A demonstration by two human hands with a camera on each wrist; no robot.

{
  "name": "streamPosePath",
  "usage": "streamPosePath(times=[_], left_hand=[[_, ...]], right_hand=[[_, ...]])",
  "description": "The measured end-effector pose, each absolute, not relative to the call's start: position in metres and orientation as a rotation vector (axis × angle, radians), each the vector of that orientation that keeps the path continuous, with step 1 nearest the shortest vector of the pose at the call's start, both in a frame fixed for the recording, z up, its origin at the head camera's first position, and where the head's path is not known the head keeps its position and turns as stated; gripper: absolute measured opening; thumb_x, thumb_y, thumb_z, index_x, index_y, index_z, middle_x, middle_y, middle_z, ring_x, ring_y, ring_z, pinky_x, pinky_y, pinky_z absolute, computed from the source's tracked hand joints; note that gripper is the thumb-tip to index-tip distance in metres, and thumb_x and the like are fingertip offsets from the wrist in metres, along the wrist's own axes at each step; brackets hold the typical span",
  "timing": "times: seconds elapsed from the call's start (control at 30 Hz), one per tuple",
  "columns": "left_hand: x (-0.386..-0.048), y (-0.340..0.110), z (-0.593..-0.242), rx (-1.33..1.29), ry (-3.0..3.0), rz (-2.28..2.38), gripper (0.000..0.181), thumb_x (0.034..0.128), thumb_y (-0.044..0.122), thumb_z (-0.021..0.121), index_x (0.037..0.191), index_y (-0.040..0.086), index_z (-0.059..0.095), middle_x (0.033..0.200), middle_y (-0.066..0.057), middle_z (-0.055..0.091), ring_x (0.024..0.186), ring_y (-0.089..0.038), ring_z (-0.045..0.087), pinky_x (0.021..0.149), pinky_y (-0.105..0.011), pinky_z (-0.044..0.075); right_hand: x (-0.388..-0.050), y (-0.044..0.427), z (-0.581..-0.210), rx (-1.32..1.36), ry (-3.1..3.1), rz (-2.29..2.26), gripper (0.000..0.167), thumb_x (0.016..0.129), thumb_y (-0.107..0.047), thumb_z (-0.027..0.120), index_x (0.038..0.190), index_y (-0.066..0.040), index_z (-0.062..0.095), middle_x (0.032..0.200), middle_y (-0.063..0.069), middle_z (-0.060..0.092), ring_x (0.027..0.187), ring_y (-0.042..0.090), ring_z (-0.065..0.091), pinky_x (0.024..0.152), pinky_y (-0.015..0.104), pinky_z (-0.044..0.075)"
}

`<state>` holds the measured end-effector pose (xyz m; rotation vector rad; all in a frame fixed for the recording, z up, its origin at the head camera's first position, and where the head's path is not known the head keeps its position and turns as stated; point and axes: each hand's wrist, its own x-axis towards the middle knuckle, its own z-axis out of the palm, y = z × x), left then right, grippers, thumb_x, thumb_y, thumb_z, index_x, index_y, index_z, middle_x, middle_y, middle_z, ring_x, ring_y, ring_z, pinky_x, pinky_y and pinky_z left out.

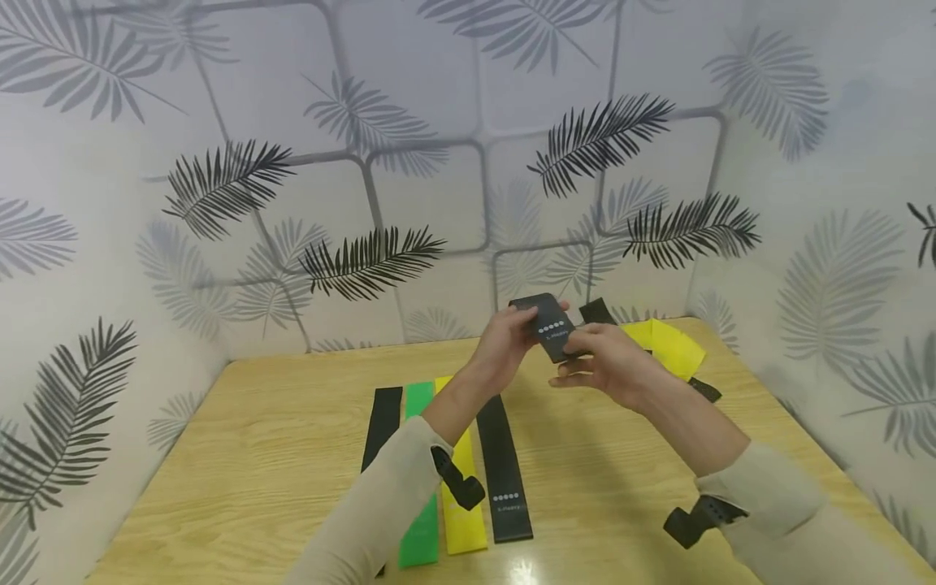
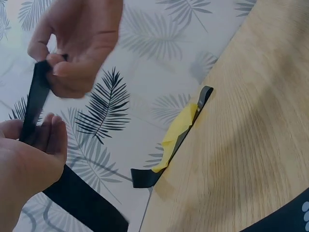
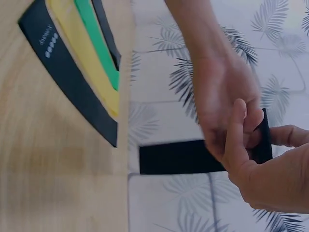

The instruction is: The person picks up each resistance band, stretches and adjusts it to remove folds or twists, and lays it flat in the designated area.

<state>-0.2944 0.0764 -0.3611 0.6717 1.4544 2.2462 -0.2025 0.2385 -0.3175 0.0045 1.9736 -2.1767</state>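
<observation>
A black resistance band, printed with pale dots and lettering, is held up above the far part of the table between both hands. My left hand grips its left side, the thumb lying on the printed face. At the lower right end, my right hand pinches the band between thumb and fingers. The left wrist view shows one length of the black band hanging past the left hand, while another stretch runs up to the right hand.
On the wooden table several flat bands lie side by side: a black band, a green band, a yellow band and a printed black band. Crumpled yellow band and black pieces lie at the back right, near the patterned wall covering.
</observation>
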Motion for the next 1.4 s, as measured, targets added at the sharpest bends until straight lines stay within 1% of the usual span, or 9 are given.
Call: streamPosePath(times=[0.1, 0.2, 0.47, 0.67, 0.77, 0.9, 1.0, 1.27, 1.4], left_hand=[[-0.294, 0.078, -0.36, 0.689, 1.409, 2.234, 0.041, 0.1117, 0.013, 0.041, 0.148, -0.002, 0.051, 0.146, -0.023, 0.059, 0.139, -0.035, 0.054, 0.119, -0.042, 0.038], [-0.291, 0.08, -0.36, 0.67, 1.407, 2.21, 0.041, 0.1119, 0.011, 0.04, 0.15, -0.002, 0.049, 0.147, -0.024, 0.056, 0.138, -0.034, 0.055, 0.12, -0.042, 0.037], [-0.29, 0.081, -0.36, 0.554, 1.381, 2.232, 0.042, 0.1149, 0.018, 0.037, 0.149, -0.006, 0.047, 0.143, -0.026, 0.06, 0.131, -0.035, 0.061, 0.117, -0.041, 0.042], [-0.293, 0.08, -0.365, 0.461, 1.411, 2.23, 0.043, 0.1156, 0.021, 0.036, 0.146, -0.006, 0.05, 0.142, -0.023, 0.062, 0.118, -0.029, 0.069, 0.109, -0.042, 0.05], [-0.297, 0.079, -0.368, 0.423, 1.427, 2.254, 0.042, 0.1154, 0.019, 0.037, 0.145, -0.006, 0.051, 0.141, -0.023, 0.062, 0.123, -0.036, 0.066, 0.107, -0.043, 0.052], [-0.301, 0.078, -0.37, 0.391, 1.458, 2.27, 0.041, 0.115, 0.018, 0.037, 0.144, -0.007, 0.053, 0.138, -0.023, 0.064, 0.109, -0.032, 0.072, 0.105, -0.044, 0.053], [-0.301, 0.078, -0.372, 0.383, 1.48, 2.272, 0.04, 0.1146, 0.015, 0.038, 0.142, -0.009, 0.053, 0.135, -0.023, 0.066, 0.091, -0.016, 0.073, 0.104, -0.043, 0.054], [-0.305, 0.075, -0.379, 0.376, 1.597, 2.228, 0.04, 0.1147, 0.016, 0.039, 0.134, -0.011, 0.061, 0.107, -0.015, 0.076, 0.088, -0.016, 0.075, 0.101, -0.043, 0.056], [-0.307, 0.075, -0.382, 0.37, 1.674, 2.209, 0.037, 0.1145, 0.016, 0.04, 0.133, -0.007, 0.062, 0.113, -0.023, 0.075, 0.086, -0.017, 0.076, 0.099, -0.047, 0.057]], right_hand=[[-0.202, 0.237, -0.329, -0.013, 1.961, -2.103, 0.049, 0.104, -0.01, 0.042, 0.147, 0.01, 0.03, 0.104, 0.011, 0.051, 0.073, 0.015, 0.059, 0.088, 0.042, 0.061], [-0.202, 0.235, -0.336, -0.033, 1.983, -2.071, 0.044, 0.111, -0.02, 0.041, 0.146, 0.006, 0.034, 0.087, 0.003, 0.051, 0.07, 0.015, 0.057, 0.079, 0.038, 0.061], [-0.196, 0.225, -0.349, -0.04, 2.061, -2.05, 0.041, 0.114, -0.023, 0.043, 0.142, 0.007, 0.039, 0.076, 0.001, 0.048, 0.063, 0.016, 0.05, 0.07, 0.033, 0.053], [-0.186, 0.219, -0.365, -0.006, 2.086, -2.016, 0.037, 0.112, -0.023, 0.049, 0.132, 0.008, 0.047, 0.075, 0.002, 0.057, 0.064, 0.015, 0.054, 0.07, 0.033, 0.054], [-0.18, 0.215, -0.373, -0.003, 2.094, -1.98, 0.041, 0.111, -0.024, 0.053, 0.134, 0.009, 0.05, 0.084, 0.006, 0.07, 0.074, 0.019, 0.067, 0.074, 0.034, 0.058], [-0.174, 0.213, -0.382, -0.009, 2.086, -1.953, 0.046, 0.109, -0.025, 0.056, 0.139, 0.01, 0.051, 0.102, 0.017, 0.077, 0.091, 0.026, 0.077, 0.078, 0.035, 0.061], [-0.171, 0.213, -0.388, -0.011, 2.085, -1.946, 0.043, 0.109, -0.024, 0.057, 0.134, 0.011, 0.054, 0.102, 0.019, 0.077, 0.088, 0.026, 0.077, 0.076, 0.035, 0.061], [-0.157, 0.211, -0.397, -0.059, 2.08, -1.916, 0.037, 0.108, -0.025, 0.06, 0.121, 0.009, 0.061, 0.09, 0.01, 0.076, 0.077, 0.018, 0.072, 0.074, 0.034, 0.061], [-0.148, 0.212, -0.406, -0.084, 2.053, -1.904, 0.037, 0.107, -0.027, 0.06, 0.121, 0.008, 0.061, 0.09, 0.009, 0.077, 0.076, 0.017, 0.072, 0.073, 0.034, 0.062]])
